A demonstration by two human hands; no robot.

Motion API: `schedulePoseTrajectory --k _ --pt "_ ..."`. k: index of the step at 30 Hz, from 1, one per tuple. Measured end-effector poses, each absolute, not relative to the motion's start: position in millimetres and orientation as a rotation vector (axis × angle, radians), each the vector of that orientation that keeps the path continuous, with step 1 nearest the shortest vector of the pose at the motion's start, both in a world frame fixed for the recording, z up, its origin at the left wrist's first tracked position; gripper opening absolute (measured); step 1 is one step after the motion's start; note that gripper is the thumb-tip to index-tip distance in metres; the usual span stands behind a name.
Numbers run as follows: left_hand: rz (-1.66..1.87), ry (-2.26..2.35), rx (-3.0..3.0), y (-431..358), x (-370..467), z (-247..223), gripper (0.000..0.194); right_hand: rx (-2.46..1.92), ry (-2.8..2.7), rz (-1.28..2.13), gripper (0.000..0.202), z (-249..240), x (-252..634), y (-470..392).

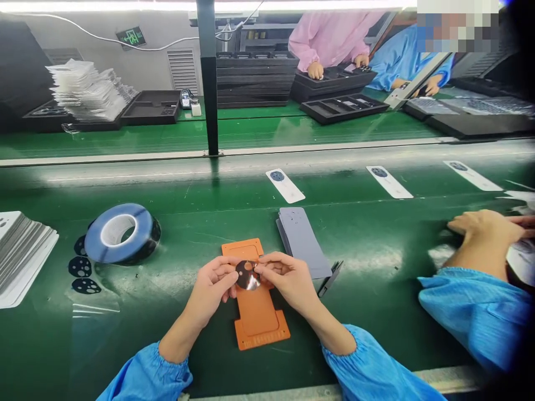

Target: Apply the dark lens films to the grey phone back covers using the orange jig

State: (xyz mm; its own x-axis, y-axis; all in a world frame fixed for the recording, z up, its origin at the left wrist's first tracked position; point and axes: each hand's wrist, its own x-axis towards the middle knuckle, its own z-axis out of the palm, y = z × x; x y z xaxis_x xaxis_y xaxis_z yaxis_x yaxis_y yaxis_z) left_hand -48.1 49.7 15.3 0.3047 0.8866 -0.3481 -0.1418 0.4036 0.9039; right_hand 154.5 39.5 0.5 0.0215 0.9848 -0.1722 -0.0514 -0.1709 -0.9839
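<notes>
Between my two hands is a round, shiny black sticker (pixel 248 277) with several holes. My left hand (pixel 215 284) pinches its left edge with thumb and fingers. The right edge is pinched by my right hand (pixel 287 275). Directly beneath lies an orange fixture plate (pixel 257 312) with a shallow recess, partly hidden by my hands. A stack of grey phone-shaped panels (pixel 305 239) sits just beyond my right hand, with a thin dark piece (pixel 330 278) at its near corner.
On the left stand a blue tape roll (pixel 119 234), more black stickers (pixel 86 285) on clear film, and a stack of white cards (pixel 25 262). White cards (pixel 285 185) with dark circles lie along the belt. A co-worker's arm (pixel 476 295) reaches in at right.
</notes>
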Motion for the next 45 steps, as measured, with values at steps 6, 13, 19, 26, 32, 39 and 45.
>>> schedulePoseTrajectory --k 6,13,19,26,32,39,45 --pt "0.887 1.108 0.912 51 -47 18 0.039 -1.304 -1.142 1.317 0.029 0 153 38" --pt "0.749 1.038 0.927 52 -54 15 0.036 -1.172 -1.654 1.045 0.018 3 153 35" --pt "0.630 1.092 0.988 51 -50 15 0.037 -1.157 -1.748 1.015 0.019 -1 157 33" --pt "0.850 1.141 0.772 53 -52 14 0.040 -1.338 -1.377 1.235 0.022 6 151 32" --pt "0.911 1.133 0.701 52 -48 18 0.044 -1.363 -1.369 1.285 0.025 12 138 31" --pt "0.759 1.047 0.867 50 -51 18 0.030 -1.429 -1.093 1.280 0.031 6 149 46" --pt "0.855 1.232 1.016 57 -55 11 0.029 -1.507 -1.258 1.124 0.021 4 151 51"
